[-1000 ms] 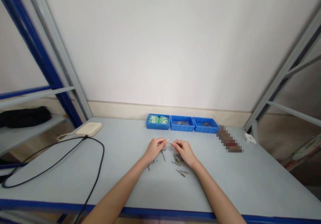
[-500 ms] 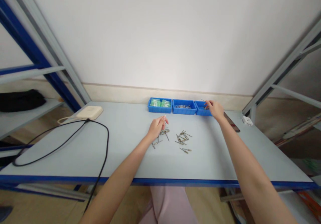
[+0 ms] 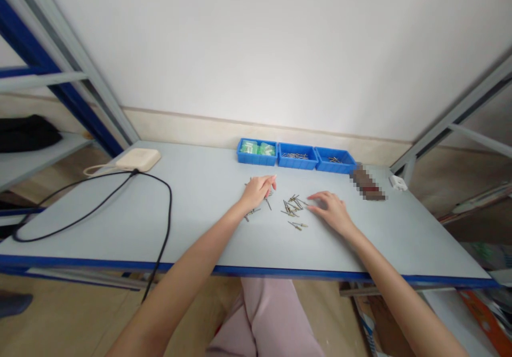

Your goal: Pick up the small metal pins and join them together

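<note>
Rivets (image 3: 294,210), small grey metal pins, were found scattered loose on the pale grey table (image 3: 200,224), in a cluster between the two hands and a little in front of a row of three blue bins. The right hand (image 3: 331,210) had been brought back from the right-hand bin (image 3: 334,161), over which it had been stretched half a second earlier, and was now laid near the right edge of the cluster, fingers spread and flat, palm down; nothing could be seen held in it, so whatever had been carried to that bin appeared to have been left there. The left hand (image 3: 258,191) was recorded much where it had been, at the left edge of the cluster, fingers loosely curled over a few pins (whether one was actually pinched could not be told at this size). A second earlier both hands had been held together over one pin, so one round of handling was judged complete and the loose pins were within reach again. The middle bin (image 3: 296,156) held more grey metal pieces; the left-hand bin (image 3: 256,151) held pale green items. Also noted: a cream-coloured box (image 3: 138,159) at the far left with a black cable (image 3: 120,197) looped across the table, and a small white object (image 3: 398,183) at the far right.
</note>
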{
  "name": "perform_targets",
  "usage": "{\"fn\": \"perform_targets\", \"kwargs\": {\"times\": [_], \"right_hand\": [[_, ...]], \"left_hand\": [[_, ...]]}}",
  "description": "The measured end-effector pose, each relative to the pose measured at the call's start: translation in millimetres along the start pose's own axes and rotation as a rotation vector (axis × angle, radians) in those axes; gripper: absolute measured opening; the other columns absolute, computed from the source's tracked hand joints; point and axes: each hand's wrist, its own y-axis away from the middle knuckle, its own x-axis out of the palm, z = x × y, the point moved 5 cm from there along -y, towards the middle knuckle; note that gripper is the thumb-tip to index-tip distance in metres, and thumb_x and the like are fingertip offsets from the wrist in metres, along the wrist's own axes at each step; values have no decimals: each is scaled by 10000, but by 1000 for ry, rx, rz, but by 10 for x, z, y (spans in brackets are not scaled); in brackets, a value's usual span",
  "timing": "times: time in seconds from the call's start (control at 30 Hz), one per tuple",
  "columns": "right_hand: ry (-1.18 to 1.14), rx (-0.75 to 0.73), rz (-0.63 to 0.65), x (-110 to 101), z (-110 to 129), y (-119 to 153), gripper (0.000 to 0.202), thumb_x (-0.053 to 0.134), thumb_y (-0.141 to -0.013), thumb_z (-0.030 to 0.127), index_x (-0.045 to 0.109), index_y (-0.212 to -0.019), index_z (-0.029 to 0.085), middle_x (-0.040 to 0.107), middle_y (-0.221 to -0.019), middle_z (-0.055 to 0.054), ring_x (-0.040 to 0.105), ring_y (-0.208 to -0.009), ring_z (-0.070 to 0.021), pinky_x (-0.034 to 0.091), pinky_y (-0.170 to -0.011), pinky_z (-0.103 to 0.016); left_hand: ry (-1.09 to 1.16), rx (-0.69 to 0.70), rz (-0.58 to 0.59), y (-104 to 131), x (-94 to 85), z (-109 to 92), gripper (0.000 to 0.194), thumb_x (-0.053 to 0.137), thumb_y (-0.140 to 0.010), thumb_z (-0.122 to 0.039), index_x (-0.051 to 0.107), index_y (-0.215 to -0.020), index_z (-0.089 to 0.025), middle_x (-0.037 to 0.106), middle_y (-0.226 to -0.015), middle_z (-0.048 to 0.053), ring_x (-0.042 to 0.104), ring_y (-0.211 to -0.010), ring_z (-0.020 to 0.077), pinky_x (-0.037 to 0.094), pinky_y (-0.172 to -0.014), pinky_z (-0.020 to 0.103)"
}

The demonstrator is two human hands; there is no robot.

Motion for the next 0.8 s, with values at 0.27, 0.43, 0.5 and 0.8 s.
{"fn": "perform_targets", "kwargs": {"times": [0.27,0.43,0.5,0.8], "right_hand": [[-191,10,18,99,59,-245,115,642,-752,332,699,-760,232,685,-930,-44,581,-902,-223,389,-804,-345],[-554,39,-4,59,263,-445,181,603,-758,322,676,-822,168,698,-792,-55,610,-686,-175,436,-662,-283],[-548,-26,27,53,470,-533,166,609,-755,315,680,-822,181,702,-797,-42,599,-658,-161,424,-644,-270],[-518,-13,-30,210,714,-578,189,569,-788,353,671,-873,218,699,-764,-17,575,-615,-149,404,-627,-254]], "left_hand": [[20,-21,-54,10,-93,16,522,274,-922,-504,585,-694,-151,447,-435,-38,448,-453,111,349,-548,227],[8,-10,1,37,-42,-75,378,383,-894,-460,582,-783,-159,466,-467,-54,463,-470,105,353,-547,215],[11,-20,32,55,-16,-99,300,438,-872,-425,583,-853,-163,478,-474,-63,455,-462,101,350,-536,210],[70,-68,31,50,-37,-39,258,448,-858,-373,559,-758,-162,474,-472,-58,429,-440,87,347,-493,196]]}}
